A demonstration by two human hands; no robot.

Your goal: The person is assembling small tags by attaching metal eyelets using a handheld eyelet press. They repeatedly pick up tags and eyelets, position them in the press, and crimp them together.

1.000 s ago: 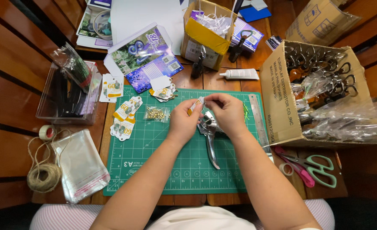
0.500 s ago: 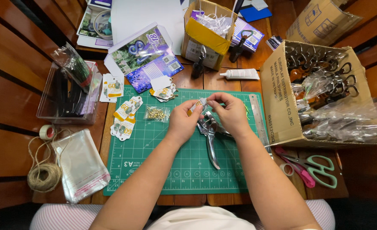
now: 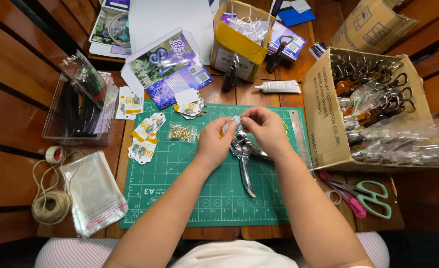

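Pale card, small and partly hidden, is the thing pinched between both hands — a little tag (image 3: 233, 123) held just above the top half of the green cutting mat (image 3: 189, 193). The left hand (image 3: 213, 144) closes thumb and forefinger on the tag's left side, the other fingers curled loosely under. The right hand (image 3: 266, 131) meets it from the right, its fingertips (image 3: 245, 120) drawn together on the tag's upper edge; both hands are clamped on the same piece, nearly touching each other.

Directly beneath the hands lies a metal punch plier (image 3: 244, 161), its head under the right palm and its handles pointing down the mat towards the person. Whether the right hand rests on it cannot be told.

To the left on the mat sits a small clear packet of brass eyelets (image 3: 182, 132), and further left a scatter of printed tags (image 3: 144, 136) overlaps the mat's edge. A steel ruler (image 3: 300, 141) runs along the mat's right side. Beyond it stands an open cardboard box (image 3: 323, 124) filled with bagged pliers, and below that lie scissors (image 3: 363, 193) with green and pink handles.

At the far left — well apart from the hands — are a stack of clear cellophane bags (image 3: 93, 193), a ball of twine (image 3: 51, 206) and a clear plastic bin (image 3: 78, 106). A white glue tube (image 3: 279, 87) lies above the mat.
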